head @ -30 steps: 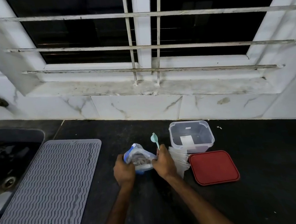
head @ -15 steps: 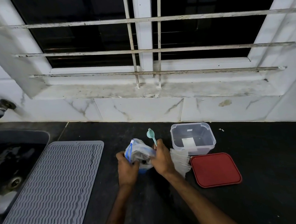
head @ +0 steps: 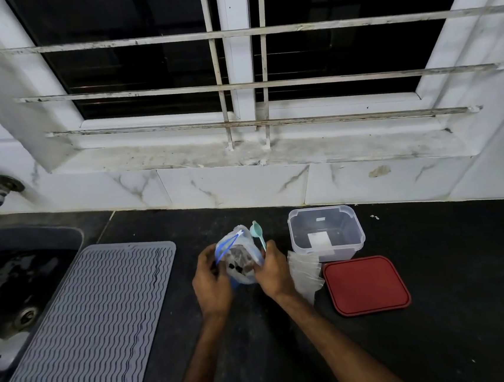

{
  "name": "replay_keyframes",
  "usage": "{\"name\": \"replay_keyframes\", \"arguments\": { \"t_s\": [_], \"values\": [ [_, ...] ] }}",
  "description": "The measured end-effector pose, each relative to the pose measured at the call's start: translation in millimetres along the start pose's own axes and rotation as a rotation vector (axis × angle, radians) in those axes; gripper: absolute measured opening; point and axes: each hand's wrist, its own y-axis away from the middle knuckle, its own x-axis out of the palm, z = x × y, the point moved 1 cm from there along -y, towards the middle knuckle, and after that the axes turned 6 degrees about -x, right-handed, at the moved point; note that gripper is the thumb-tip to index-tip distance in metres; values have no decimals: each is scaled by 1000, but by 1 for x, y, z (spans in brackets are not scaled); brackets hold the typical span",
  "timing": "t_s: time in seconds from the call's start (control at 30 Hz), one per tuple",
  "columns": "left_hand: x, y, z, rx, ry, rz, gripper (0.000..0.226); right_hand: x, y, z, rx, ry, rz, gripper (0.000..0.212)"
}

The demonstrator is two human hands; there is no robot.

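A clear zip bag point(head: 241, 258) with a blue seal strip and dark pieces inside is held upright over the black counter point(head: 459, 309). My left hand point(head: 212, 282) grips its left side. My right hand point(head: 274, 273) grips the right side and also holds a small teal spoon point(head: 257, 232), whose bowl sticks up above the fingers. The bag's mouth faces up and looks partly open.
A clear plastic container point(head: 325, 233) stands open to the right, its red lid point(head: 366, 284) flat in front of it. A stack of clear bags point(head: 305, 273) lies between my right hand and the lid. A grey ribbed mat point(head: 82, 327) and a sink point(head: 10, 288) are left.
The bag has been turned more upright between my hands, its blue seal now on the upper left. My hands stay in much the same spot while the camera view shifts slightly.
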Motion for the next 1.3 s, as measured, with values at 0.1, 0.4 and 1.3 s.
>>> {"name": "replay_keyframes", "arguments": {
  "t_s": [0.1,0.4,1.3],
  "values": [
    [1,2,-3,-16,7,-31,37,3,2,0,23,-5,12,38],
    [3,0,8,-79,-6,119,58,10,7,-1,61,-43,5,42],
    [3,-12,2,-321,-243,93,24,-3,-2,-8,-28,-97,188,45]
  ]
}}
